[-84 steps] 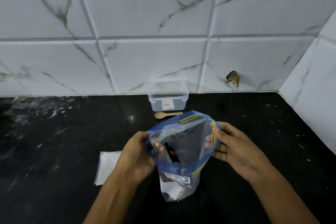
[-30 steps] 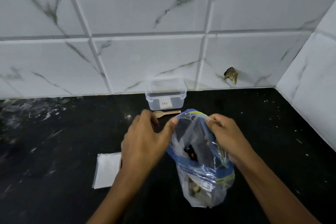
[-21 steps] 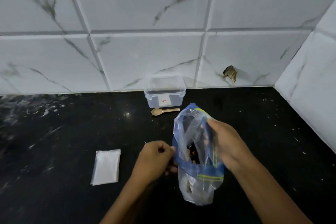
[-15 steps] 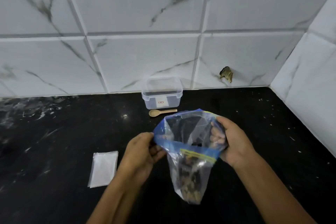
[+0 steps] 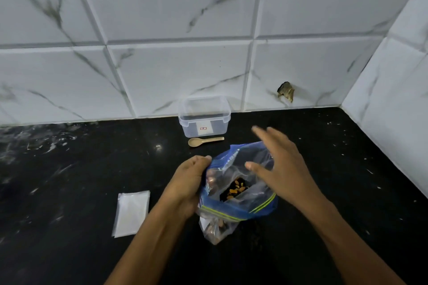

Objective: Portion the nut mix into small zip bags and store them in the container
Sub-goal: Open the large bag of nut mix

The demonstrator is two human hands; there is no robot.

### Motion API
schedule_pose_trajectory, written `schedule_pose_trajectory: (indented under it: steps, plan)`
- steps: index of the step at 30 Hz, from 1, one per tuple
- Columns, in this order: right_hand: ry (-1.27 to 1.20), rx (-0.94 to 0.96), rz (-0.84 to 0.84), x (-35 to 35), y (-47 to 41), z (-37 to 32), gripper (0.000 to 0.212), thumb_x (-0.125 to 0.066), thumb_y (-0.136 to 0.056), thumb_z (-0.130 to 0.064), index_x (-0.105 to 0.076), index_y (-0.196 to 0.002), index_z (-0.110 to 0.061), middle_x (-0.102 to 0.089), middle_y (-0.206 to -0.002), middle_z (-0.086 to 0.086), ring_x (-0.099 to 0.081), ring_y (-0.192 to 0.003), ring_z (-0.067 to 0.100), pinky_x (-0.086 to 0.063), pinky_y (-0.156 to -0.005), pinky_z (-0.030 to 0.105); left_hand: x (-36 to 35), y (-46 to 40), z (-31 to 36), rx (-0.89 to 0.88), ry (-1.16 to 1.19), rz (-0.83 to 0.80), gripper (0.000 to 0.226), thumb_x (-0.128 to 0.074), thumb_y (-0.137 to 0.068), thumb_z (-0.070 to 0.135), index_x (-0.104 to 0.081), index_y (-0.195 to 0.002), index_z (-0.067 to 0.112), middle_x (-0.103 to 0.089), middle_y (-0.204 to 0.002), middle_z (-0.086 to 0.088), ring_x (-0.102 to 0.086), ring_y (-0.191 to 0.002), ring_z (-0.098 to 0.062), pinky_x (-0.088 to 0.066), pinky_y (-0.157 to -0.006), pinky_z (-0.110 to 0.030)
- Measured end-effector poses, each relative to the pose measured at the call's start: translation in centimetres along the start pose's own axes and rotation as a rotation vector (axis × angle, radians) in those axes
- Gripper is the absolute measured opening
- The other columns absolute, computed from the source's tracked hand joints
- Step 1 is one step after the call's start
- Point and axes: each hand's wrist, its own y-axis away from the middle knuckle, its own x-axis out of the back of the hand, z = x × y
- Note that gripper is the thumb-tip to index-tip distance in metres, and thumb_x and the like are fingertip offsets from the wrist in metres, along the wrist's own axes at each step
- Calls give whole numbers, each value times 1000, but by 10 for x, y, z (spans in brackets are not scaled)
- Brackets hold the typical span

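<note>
You are barely started: your left hand (image 5: 188,183) grips the open nut bag (image 5: 236,190) at frame centre, your right hand (image 5: 281,166) hovers spread, while small zip bags (image 5: 131,213) at lower left and container (image 5: 203,120) above look unfilled.

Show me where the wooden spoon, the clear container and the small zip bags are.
wooden spoon (image 5: 195,142), head view, on its bowl.
clear container (image 5: 203,127), head view, on its front wall.
small zip bags (image 5: 132,213), head view, middle of the stack.

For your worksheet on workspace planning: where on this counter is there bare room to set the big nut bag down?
Bare black counter lies left of the small zip bags, and right of the nut bag toward the side wall. It is crowded around the container, wooden spoon and both hands.
</note>
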Motion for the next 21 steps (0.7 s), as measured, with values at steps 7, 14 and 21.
schedule_pose_trajectory:
  steps: [7,14,21]
  plan:
    - [101,-31,91,-7,-11,2,31,-50,-96,-40,-58,-73,-20,-56,-64,-5,-55,-61,11,-46,-56,33,5,45,12,-387,-946,259,56,-56,-66,79,-49,-95,31,-58,-95,7,-59,-84,-10,-45,-66,-27]
    - [-49,-125,-3,-10,-9,1,40,-46,-100,-31,-45,-63,-18,-49,-59,-2,-51,-60,17,-37,-56,34,37,60,-9,-373,-1188,251,16,-63,-93,42,-55,-83,31,-67,-73,5,-66,-65,-10,-56,-64,-31]
    - [-748,-329,-196,17,-8,-7,35,-52,-98,-26,-67,-81,1,-66,-70,14,-59,-63,18,-48,-64,32,35,34,9,-14,148,1,31,-45,-101,14,-68,-83,4,-70,-70,-10,-70,-59,-15,-61,-56,-29]
